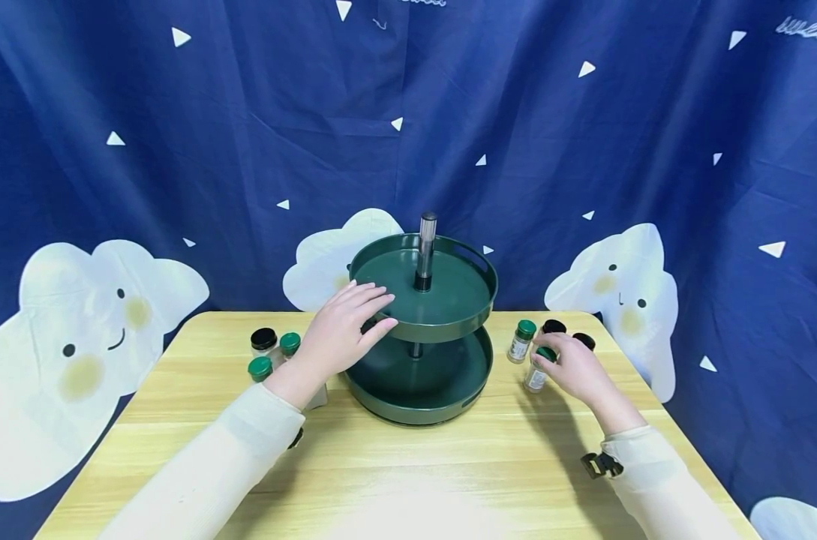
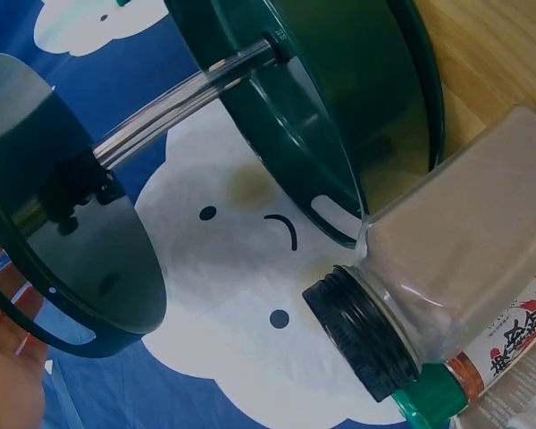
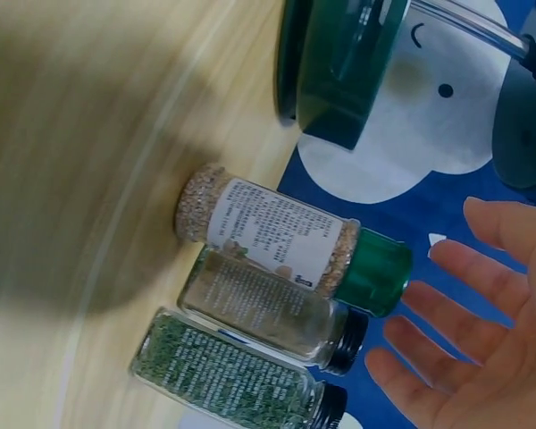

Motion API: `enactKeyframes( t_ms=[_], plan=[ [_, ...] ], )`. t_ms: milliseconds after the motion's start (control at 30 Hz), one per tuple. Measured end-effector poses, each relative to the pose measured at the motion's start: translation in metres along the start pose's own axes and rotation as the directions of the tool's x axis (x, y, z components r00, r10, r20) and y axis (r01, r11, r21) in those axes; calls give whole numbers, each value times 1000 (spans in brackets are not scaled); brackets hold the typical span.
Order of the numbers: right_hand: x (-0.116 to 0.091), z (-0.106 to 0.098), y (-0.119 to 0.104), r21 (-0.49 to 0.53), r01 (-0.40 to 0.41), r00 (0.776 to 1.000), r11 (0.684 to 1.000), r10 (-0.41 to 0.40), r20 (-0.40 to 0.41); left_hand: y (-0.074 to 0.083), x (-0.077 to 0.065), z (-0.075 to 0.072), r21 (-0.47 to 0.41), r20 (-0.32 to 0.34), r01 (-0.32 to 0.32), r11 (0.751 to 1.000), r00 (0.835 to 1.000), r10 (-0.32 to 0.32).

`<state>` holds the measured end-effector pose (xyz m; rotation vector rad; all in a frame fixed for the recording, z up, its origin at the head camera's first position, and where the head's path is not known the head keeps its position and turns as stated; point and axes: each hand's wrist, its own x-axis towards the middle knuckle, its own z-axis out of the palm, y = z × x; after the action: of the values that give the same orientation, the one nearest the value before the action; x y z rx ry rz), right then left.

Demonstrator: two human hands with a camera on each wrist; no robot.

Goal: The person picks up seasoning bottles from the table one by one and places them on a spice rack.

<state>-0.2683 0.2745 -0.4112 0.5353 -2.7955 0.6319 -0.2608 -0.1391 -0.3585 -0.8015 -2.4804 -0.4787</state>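
A dark green two-tier round tray (image 1: 397,274) with a metal centre post (image 1: 426,251) stands on the table. My left hand (image 1: 340,322) is at the upper tier's left rim, fingers extended over the edge. In the left wrist view, fingers (image 2: 7,308) show at the tier's handle cutout. On the right, my right hand (image 1: 573,367) hovers by a green-capped spice jar (image 1: 536,377). The right wrist view shows this jar (image 3: 281,237) full of pale grains, the fingers spread just off its cap. Beside it are black-capped jars of brown powder (image 3: 263,308) and green herbs (image 3: 223,371).
Another green-capped jar (image 1: 520,343) stands behind, between that jar and the tray. Left of the tray, partly behind my left arm, are several jars, among them a black-capped one (image 1: 263,341) and a green-capped one (image 1: 260,367). A blue curtain (image 1: 313,97) hangs behind the table.
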Motion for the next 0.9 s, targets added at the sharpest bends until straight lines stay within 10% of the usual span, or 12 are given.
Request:
enactKeyframes(
  t_ms=[900],
  plan=[
    [-2,16,12,-42,-25,999,999,24,-24,-2,0,2,0,-9,-1,1000,1000,1]
  ],
)
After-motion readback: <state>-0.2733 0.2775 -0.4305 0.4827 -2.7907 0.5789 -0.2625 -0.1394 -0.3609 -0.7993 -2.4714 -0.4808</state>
